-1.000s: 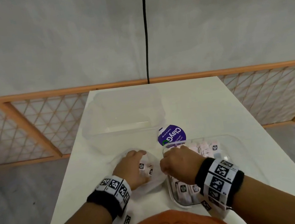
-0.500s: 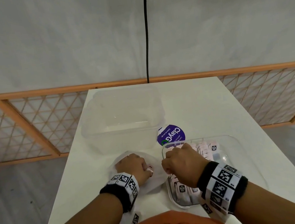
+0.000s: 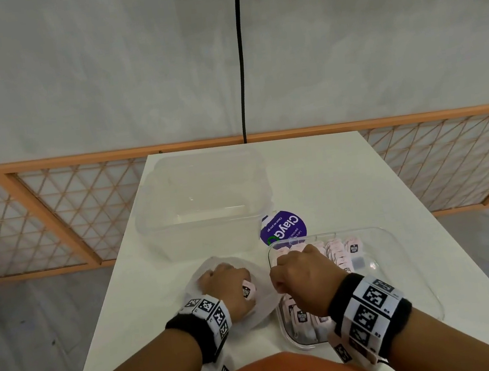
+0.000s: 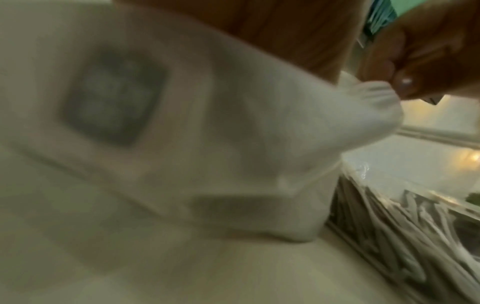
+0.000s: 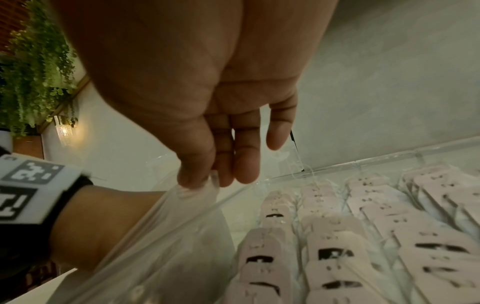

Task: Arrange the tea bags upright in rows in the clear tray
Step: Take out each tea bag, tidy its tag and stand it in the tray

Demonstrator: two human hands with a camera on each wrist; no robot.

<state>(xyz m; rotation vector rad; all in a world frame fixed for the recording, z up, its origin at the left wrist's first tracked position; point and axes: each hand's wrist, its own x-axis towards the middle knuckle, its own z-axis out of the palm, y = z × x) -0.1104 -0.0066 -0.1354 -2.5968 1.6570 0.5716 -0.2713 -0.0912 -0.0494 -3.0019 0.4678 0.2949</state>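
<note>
A translucent plastic bag lies on the white table just left of the clear tray. My left hand is curled inside the bag and grips a tea bag with a pink tag. My right hand hovers over the tray's left rim, and its thumb and forefinger pinch the bag's edge. Rows of pink-tagged tea bags stand upright in the tray. The left wrist view is blurred; it shows the stretched plastic bag and the tray's side.
A large clear tub stands at the back left of the table. A purple ClayGo pack lies between the tub and the tray. An orange lattice fence runs behind the table, and a black cable hangs on the wall.
My left hand has drawn back toward me inside the bag and curled up; a pink tea bag tag now shows at its thumb. My right hand has kept its pinch on the bag's edge.
</note>
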